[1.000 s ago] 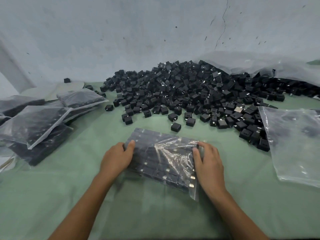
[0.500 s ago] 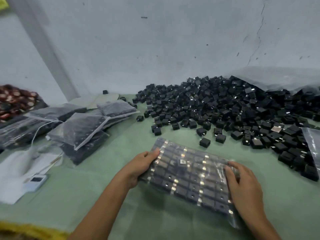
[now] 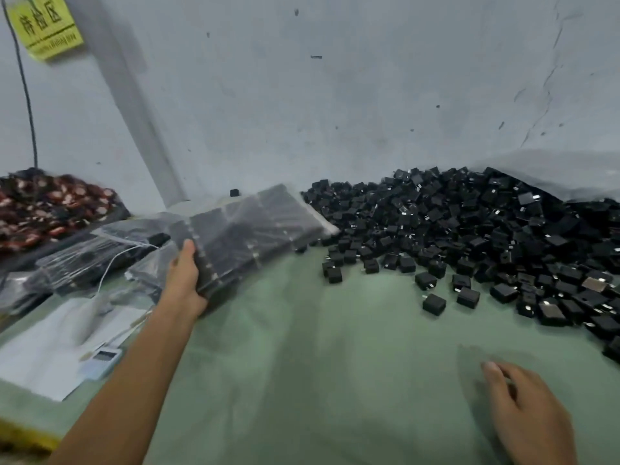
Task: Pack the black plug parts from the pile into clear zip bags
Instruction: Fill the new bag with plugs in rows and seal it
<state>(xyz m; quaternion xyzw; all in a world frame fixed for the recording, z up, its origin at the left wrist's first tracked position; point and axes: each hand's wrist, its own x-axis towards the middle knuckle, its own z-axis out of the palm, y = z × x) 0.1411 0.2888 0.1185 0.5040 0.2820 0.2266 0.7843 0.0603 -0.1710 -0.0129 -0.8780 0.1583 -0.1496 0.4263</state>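
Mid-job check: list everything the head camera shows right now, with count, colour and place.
filled zip bag: one, clear with black parts inside, lifted left of centre
black plug parts: pile, too many to count, black, right side against the wall
packed bags: several, clear with dark contents, stacked at left
table cover: one, pale green, across the table
paper sheet: one, white, near left
small device: one, white, at the paper's edge
sign: one, yellow, wall top left
patterned heap: one, red and dark, far left, blurred
left hand: grips the filled zip bag's near end
right hand: fingers relaxed, empty, lower right above the table
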